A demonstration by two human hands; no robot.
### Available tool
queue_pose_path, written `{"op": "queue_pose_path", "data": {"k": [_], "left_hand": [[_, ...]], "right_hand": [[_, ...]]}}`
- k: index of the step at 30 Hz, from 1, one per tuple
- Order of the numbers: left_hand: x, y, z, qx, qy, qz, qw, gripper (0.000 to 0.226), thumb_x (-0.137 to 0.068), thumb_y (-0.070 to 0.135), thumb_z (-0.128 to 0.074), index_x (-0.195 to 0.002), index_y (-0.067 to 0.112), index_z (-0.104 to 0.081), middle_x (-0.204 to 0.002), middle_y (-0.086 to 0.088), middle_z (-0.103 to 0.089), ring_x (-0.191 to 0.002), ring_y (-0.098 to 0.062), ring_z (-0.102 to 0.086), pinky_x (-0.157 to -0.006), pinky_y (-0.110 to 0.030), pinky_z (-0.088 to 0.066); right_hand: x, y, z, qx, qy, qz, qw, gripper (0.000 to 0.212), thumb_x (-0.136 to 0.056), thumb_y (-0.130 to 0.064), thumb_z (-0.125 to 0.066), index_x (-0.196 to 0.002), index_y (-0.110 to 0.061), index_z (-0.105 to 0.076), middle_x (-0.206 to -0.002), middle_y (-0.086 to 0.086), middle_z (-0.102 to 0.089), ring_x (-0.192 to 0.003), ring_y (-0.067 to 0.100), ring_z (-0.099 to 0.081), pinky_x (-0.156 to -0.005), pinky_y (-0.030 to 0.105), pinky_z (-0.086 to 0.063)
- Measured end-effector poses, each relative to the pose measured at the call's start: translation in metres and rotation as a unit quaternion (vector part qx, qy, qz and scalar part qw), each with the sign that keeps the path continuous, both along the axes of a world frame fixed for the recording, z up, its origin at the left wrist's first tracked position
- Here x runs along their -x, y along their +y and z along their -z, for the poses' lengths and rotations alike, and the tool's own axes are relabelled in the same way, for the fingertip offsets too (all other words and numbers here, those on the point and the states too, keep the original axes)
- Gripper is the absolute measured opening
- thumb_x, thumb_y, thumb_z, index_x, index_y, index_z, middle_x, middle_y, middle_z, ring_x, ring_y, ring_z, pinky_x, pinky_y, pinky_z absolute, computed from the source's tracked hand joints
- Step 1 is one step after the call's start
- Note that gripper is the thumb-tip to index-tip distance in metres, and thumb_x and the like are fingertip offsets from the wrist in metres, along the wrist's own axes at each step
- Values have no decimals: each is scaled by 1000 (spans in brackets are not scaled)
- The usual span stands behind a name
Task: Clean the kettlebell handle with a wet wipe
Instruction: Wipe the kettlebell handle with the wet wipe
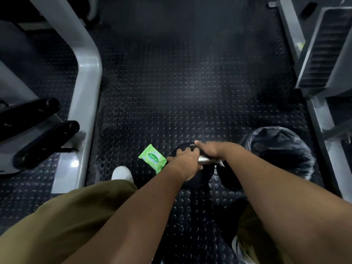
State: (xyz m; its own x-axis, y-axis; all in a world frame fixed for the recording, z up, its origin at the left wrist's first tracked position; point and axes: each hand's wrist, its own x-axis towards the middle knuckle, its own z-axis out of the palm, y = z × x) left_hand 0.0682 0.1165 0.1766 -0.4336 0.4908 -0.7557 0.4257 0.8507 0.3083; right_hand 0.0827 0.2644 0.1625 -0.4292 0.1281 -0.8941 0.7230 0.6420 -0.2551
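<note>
A black kettlebell (198, 181) with a silver handle (206, 160) stands on the studded floor between my feet. My left hand (183, 161) grips the left end of the handle, fingers curled over the top of the bell. Over the right part of the handle lies my right hand (211, 150), wrapped round it with a white wet wipe (221, 164) underneath; only a corner of the wipe shows below the wrist. The index finger of that hand points out straight to the left. The hands hide most of the handle.
A green pack of wet wipes (152, 158) lies on the floor just left of the kettlebell. A bin lined with a black bag (276, 149) stands close on the right. Grey machine frames (85, 92) flank both sides. My white shoe (122, 174) is near the pack.
</note>
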Motion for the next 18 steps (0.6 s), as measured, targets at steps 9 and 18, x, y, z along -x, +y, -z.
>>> {"op": "queue_pose_path", "data": {"k": [9,18], "left_hand": [[1,2,-5,16,-8,-1,1000,55,-104,43,-58,-149,20,-36,-149,-12,-40,-144,-41,-30,-109,-77,-32],[1,8,-7,31,-16,-3,999,62,-104,43,-58,-155,20,-31,-153,-10,-37,-147,-41,-26,-111,-78,-28]], "right_hand": [[13,2,-34,-7,-31,-42,999,74,-105,-62,-22,-150,-7,-45,-161,17,-35,-143,36,-41,-113,47,-37],[3,-3,-9,-2,-12,-8,1000,77,-101,-70,-21,-155,-17,-40,-166,12,-26,-150,33,-29,-121,52,-24]]}}
